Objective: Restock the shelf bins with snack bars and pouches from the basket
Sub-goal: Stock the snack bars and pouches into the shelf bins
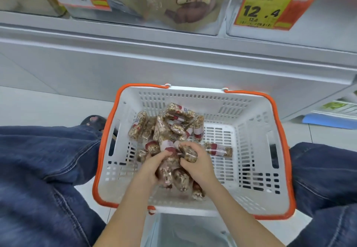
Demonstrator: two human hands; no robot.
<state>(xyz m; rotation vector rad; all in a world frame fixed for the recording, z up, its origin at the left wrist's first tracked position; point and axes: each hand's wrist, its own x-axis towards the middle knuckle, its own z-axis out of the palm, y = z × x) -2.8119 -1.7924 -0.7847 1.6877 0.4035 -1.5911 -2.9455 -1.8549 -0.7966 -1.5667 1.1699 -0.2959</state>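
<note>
A white basket (251,111) with an orange rim sits on the floor between my knees. A pile of clear-wrapped nut snack bars (174,125) with red-and-white labels lies in its left half, and one bar (218,149) lies apart to the right. My left hand (152,166) and my right hand (197,166) are both inside the basket, fingers curled round a bunch of the bars (173,175) gathered between them. Above, a clear shelf bin (222,10) holds beige pouches printed with chocolate biscuits.
A grey shelf ledge (173,53) runs across above the basket. Orange and yellow price tags (268,8) hang on the bin fronts. My jeans-clad knees (48,169) flank the basket. A grey bin (183,231) lies below its near edge. Blue and green items (332,115) sit far right.
</note>
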